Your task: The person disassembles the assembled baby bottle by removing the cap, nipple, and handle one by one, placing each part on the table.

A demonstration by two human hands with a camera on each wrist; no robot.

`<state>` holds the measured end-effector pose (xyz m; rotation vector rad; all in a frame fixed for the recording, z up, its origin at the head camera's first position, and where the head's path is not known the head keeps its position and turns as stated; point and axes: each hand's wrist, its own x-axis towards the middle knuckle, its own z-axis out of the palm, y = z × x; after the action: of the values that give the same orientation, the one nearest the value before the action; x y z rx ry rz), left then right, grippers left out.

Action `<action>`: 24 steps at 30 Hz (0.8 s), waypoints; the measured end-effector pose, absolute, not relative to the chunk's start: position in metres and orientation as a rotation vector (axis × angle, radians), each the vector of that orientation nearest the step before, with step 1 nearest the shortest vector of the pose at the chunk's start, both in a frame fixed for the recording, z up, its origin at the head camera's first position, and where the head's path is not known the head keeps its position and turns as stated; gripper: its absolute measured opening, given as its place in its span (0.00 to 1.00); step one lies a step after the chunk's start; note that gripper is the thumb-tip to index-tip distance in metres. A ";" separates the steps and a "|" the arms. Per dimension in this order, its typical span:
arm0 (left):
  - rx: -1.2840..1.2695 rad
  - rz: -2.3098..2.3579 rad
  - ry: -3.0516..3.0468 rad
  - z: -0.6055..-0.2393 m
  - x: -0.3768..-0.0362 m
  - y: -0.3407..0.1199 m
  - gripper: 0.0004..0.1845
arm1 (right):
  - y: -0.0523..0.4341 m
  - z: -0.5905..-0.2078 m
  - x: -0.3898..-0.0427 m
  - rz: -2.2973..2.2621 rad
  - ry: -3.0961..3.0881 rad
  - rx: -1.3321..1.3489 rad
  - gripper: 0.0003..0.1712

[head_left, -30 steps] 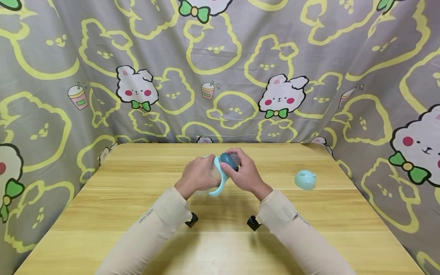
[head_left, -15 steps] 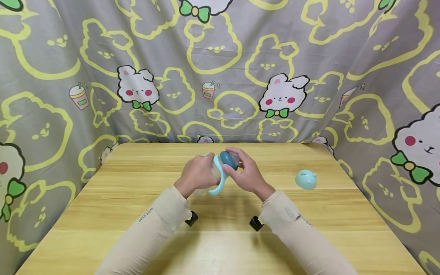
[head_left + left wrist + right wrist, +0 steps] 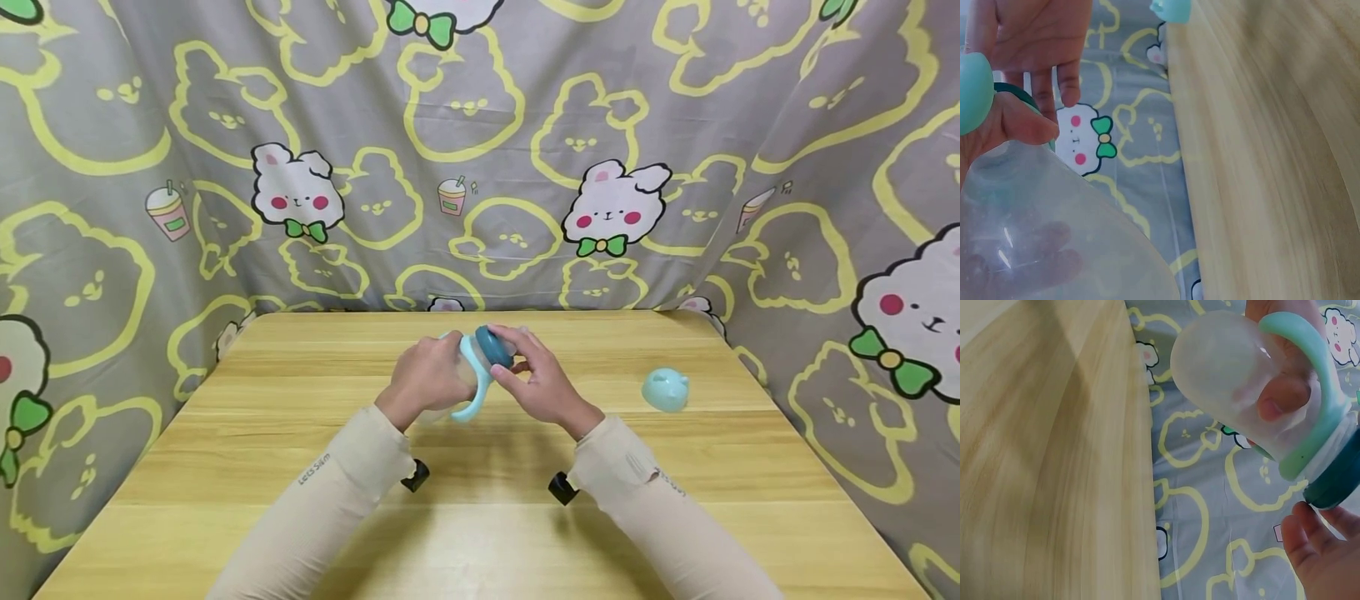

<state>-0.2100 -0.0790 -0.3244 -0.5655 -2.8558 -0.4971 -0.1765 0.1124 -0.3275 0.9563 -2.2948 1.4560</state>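
Note:
A baby bottle with a translucent rounded body (image 3: 1222, 369) is held tilted above the table. My left hand (image 3: 431, 375) grips the body, its thumb (image 3: 1285, 397) lying across it beside the pale teal handles (image 3: 474, 400). At the bottle's other end is a dark teal collar ring (image 3: 495, 346), pointing up and to the right. My right hand (image 3: 546, 383) holds that ring at its edge, thumb below and fingers over the far side. The nipple end is mostly hidden behind the right fingers. A pale teal cap with small ears (image 3: 666, 390) rests on the table to the right.
The wooden table (image 3: 300, 517) stretches out beneath both forearms. Behind it and at both sides hangs a grey curtain (image 3: 502, 275) with cartoon bears. A small black wrist device (image 3: 562, 488) juts from under each sleeve.
The bottle and collar have shifted slightly up and left. My right fingers have slid on the collar, uncovering more of it, and the thumb sits lower at its edge.

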 end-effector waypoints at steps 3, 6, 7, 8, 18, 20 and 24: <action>-0.572 -0.504 -2.851 -0.325 -0.210 -0.079 0.26 | 0.111 -0.328 -0.176 1.447 -2.273 0.965 0.27; -0.577 -0.507 -2.849 -0.325 -0.210 -0.079 0.27 | 0.108 -0.327 -0.176 1.460 -2.256 0.944 0.23; -0.576 -0.506 -2.850 -0.325 -0.210 -0.079 0.27 | 0.107 -0.327 -0.177 1.469 -2.251 0.935 0.21; -0.576 -0.503 -2.851 -0.325 -0.210 -0.079 0.27 | 0.106 -0.327 -0.177 1.484 -2.247 0.928 0.20; -0.557 -0.511 -2.855 -0.326 -0.211 -0.079 0.31 | 0.103 -0.328 -0.179 1.554 -2.256 0.883 0.27; -0.558 -0.515 -2.855 -0.326 -0.211 -0.080 0.30 | 0.104 -0.328 -0.179 1.558 -2.261 0.876 0.27; -0.558 -0.516 -2.853 -0.325 -0.210 -0.080 0.29 | 0.103 -0.328 -0.179 1.570 -2.255 0.881 0.26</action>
<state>-0.2099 -0.0805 -0.3252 -0.5584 -2.8528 -0.5163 -0.1794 0.1035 -0.3278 0.8806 -2.2555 1.5699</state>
